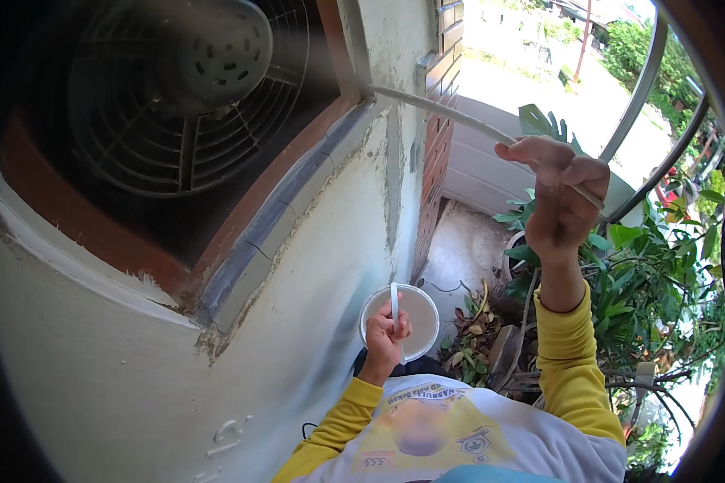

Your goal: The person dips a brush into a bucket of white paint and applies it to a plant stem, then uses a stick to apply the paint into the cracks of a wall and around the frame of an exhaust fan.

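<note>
My left hand (387, 328) is closed around the white handle (395, 304) of a round white bucket (428, 304) with pale grey contents. The bucket hangs in front of my body, close to the wall. Raised on the right, my right hand (557, 179) grips a long, thin, pale stick (451, 114). A short end of it sticks out behind the hand. The stick's far end reaches the corner of a brown frame (348, 103) on the wall, where its tip is hard to make out.
A fan with a round wire guard (187, 157) sits inside the frame. Grey tiles (278, 211) edge the opening along the white wall (298, 322). Leafy plants (636, 282), a pot and dry leaves (475, 330) lie to the right; curved metal bars (640, 88) rise above.
</note>
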{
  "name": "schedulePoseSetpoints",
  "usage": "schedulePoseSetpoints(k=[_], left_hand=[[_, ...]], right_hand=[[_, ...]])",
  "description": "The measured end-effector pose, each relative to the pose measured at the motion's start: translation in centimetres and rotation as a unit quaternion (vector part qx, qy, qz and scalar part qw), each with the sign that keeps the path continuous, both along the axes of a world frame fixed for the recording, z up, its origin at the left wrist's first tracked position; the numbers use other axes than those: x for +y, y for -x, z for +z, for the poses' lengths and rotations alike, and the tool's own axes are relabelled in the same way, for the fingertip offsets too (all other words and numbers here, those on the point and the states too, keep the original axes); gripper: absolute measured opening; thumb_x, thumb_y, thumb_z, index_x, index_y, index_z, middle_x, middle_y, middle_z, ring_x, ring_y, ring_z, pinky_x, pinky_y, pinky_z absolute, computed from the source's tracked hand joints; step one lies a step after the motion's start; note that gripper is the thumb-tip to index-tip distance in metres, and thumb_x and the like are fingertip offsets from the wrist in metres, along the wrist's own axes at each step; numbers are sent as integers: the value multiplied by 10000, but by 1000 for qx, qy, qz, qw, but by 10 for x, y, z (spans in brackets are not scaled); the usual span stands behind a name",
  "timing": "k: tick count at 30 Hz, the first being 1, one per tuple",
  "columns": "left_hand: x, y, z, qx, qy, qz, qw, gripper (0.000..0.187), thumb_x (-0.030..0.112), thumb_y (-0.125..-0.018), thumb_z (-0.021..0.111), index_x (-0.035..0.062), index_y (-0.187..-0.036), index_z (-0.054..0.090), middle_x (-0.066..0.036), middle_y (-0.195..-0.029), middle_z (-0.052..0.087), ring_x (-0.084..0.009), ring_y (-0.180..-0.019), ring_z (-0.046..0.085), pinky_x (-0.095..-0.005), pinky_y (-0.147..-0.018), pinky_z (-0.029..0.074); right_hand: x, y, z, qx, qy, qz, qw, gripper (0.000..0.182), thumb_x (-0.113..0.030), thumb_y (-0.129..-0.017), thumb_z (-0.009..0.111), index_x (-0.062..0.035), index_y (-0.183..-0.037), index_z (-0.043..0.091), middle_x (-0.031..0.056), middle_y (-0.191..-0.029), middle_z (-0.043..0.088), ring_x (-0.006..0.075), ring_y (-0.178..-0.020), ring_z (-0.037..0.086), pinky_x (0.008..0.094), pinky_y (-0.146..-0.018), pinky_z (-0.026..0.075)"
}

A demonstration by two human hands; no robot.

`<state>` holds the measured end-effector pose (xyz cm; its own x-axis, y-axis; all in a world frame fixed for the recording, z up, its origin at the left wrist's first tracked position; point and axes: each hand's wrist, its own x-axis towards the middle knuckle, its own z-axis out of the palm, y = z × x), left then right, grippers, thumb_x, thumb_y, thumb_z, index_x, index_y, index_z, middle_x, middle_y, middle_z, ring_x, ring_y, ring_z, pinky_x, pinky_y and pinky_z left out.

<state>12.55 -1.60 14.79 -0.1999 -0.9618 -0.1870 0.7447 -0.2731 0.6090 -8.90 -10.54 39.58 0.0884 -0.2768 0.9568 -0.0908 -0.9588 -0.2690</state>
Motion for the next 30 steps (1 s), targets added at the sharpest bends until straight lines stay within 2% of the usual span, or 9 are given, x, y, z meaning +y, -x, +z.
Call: schedulePoseSetpoints(k=[3, 6, 9, 12, 19, 22, 25, 28, 30], left_hand=[[0, -1, 4, -5, -4, 6, 1000, 560, 198, -737, 371, -21, -1226, 537, -49, -628, 481, -118, -438, 300, -285, -491, 321], [0, -1, 3, -12, -6, 9, 1000, 559, 200, -737, 373, -20, -1224, 538, -50, -628, 480, -119, -438, 300, -283, -492, 323], [0, -1, 1, 2, -1, -1, 1000, 558, 202, -738, 375, -20, -1224, 538, -49, -627, 479, -119, -438, 301, -281, -491, 323], [0, -3, -3, 16, 8, -9, 1000, 580, 148, -757, 339, -31, -1292, 470, -48, -658, 473, -109, -474, 306, -249, -475, 315], [-2, 0, -2, 0, 3, -8, 1000, 545, 190, -754, 355, -9, -1228, 538, -44, -643, 483, -113, -452, 307, -281, -498, 321], [1, -2, 1, -11, -5, -5, 1000, 547, 188, -761, 350, 4, -1240, 541, -37, -653, 479, -115, -466, 307, -280, -521, 328], [1, -1, -3, 13, -16, -5, 1000, 513, 178, -757, 367, 4, -1198, 564, -57, -674, 485, -124, -467, 323, -286, -532, 336], [-4, -3, -10, 10, -11, -20, 1000, 536, 175, -738, 366, 0, -1211, 548, -55, -672, 479, -120, -456, 307, -287, -526, 327], [-5, -3, -14, 15, -16, -17, 1000, 541, 168, -727, 362, -1, -1204, 553, -57, -669, 475, -121, -454, 303, -292, -527, 329]], right_hand=[[6, 5, -4, 46, -1, -24, 999, 246, 143, -894, 341, -78, -990, 290, 253, -1015, 600, 311, -935, 626, 364, -830, 501], [2, 5, -2, 49, 54, 19, 997, 257, 137, -884, 402, -83, -977, 309, 238, -992, 617, 310, -912, 625, 343, -783, 500], [1, 0, -2, 114, 67, -1, 991, 292, 147, -844, 482, -88, -935, 335, 213, -970, 639, 319, -858, 625, 348, -717, 513], [5, 10, -10, 197, 48, -25, 979, 327, 138, -819, 505, -117, -928, 332, 159, -962, 661, 353, -883, 600, 409, -729, 503], [5, 14, -14, 193, 54, -26, 979, 308, 126, -840, 507, -124, -938, 357, 148, -963, 672, 345, -872, 605, 385, -724, 493], [1, 10, -11, 131, 86, -26, 987, 396, 211, -735, 542, -98, -890, 348, 180, -923, 668, 334, -806, 622, 346, -641, 526], [-1, 14, -11, 97, 62, -19, 993, 359, 191, -781, 520, -100, -895, 343, 169, -921, 668, 317, -823, 625, 346, -665, 527], [9, 8, -9, 153, 71, -22, 985, 363, 193, -768, 518, -95, -916, 353, 163, -932, 666, 314, -842, 627, 359, -691, 528], [4, 12, -15, 105, 57, -34, 992, 363, 192, -767, 520, -92, -925, 360, 164, -947, 664, 316, -850, 627, 362, -701, 525]])
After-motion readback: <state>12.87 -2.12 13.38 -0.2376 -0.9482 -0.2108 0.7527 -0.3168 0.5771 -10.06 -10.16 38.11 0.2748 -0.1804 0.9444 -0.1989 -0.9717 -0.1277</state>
